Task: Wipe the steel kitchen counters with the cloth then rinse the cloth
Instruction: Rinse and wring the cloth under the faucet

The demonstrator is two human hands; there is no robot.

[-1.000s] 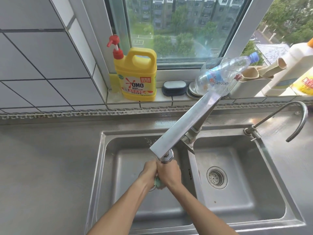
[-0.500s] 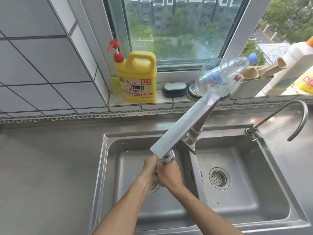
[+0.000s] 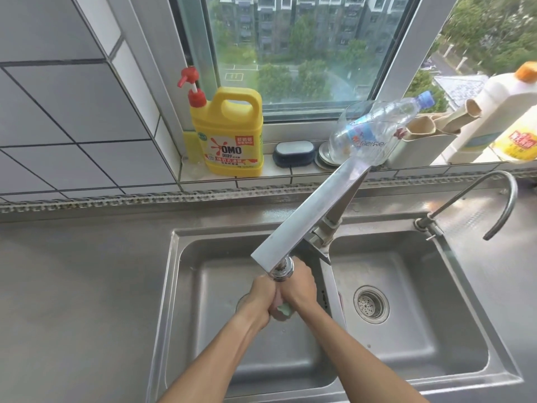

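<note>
Green cloth [image 3: 283, 309], one, bunched so no long axis can be told, sits over the left basin of the sink [image 3: 171, 286] under the tap [image 3: 293, 242], both hands, left hand [image 3: 260, 298] and right hand [image 3: 299, 287], clenched around it.

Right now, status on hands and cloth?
Left hand and right hand both gripping cloth. Cloth under faucet head, over left basin. Nothing obstructing.

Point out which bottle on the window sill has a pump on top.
The yellow OMO detergent jug at the sill's left end: it carries a red pump. The clear plastic bottle has a blue cap, the white bottle an orange one.
</note>
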